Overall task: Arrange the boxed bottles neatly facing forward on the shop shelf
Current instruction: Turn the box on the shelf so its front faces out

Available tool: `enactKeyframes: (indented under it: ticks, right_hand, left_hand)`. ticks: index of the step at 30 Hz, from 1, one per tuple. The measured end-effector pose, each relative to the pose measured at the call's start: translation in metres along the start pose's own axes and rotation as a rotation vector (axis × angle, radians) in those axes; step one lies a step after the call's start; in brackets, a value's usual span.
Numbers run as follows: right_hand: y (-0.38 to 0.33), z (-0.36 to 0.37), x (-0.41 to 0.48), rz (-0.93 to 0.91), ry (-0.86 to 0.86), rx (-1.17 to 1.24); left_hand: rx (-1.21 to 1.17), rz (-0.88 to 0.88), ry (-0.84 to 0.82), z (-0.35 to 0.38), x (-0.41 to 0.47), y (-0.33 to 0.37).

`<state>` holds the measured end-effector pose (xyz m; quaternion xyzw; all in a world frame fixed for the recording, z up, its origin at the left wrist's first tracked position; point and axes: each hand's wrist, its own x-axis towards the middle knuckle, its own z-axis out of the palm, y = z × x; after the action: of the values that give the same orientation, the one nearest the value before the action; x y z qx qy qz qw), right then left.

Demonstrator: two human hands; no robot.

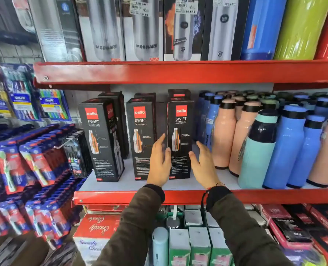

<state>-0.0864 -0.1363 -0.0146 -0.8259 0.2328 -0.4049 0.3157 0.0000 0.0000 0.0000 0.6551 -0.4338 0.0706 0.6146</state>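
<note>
Three black "cello SWIFT" bottle boxes stand upright in a front row on the middle shelf (120,185). The left box (99,139) is turned slightly, showing its side. The middle box (140,131) and the right box (180,127) face forward. More black boxes stand behind them. My left hand (160,160) is open at the left edge of the right box, with fingers spread and overlapping the middle box. My right hand (203,164) is open at that box's right side. Neither hand visibly grips the box.
Loose peach (224,135), teal (259,150) and blue bottles (286,146) crowd the shelf right of the boxes. Steel-bottle boxes (105,29) fill the upper shelf. Toothbrush packs (22,154) hang at the left. Small cartons (199,244) sit on the shelf below.
</note>
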Motion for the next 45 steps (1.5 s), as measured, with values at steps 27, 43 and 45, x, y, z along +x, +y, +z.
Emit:
enactKeyframes:
  ticks: [27, 43, 45]
  right_hand:
    - [0.01, 0.021, -0.001, 0.109, 0.061, 0.324]
    - [0.022, 0.002, 0.027, 0.096, -0.055, 0.339]
    - [0.021, 0.002, 0.028, 0.07, -0.102, 0.37]
  left_hand:
    - [-0.424, -0.323, 0.177, 0.028, -0.005, -0.025]
    - [-0.353, -0.414, 0.111, 0.037, 0.022, -0.029]
    - [-0.363, -0.42, 0.118, 0.04, 0.021, -0.031]
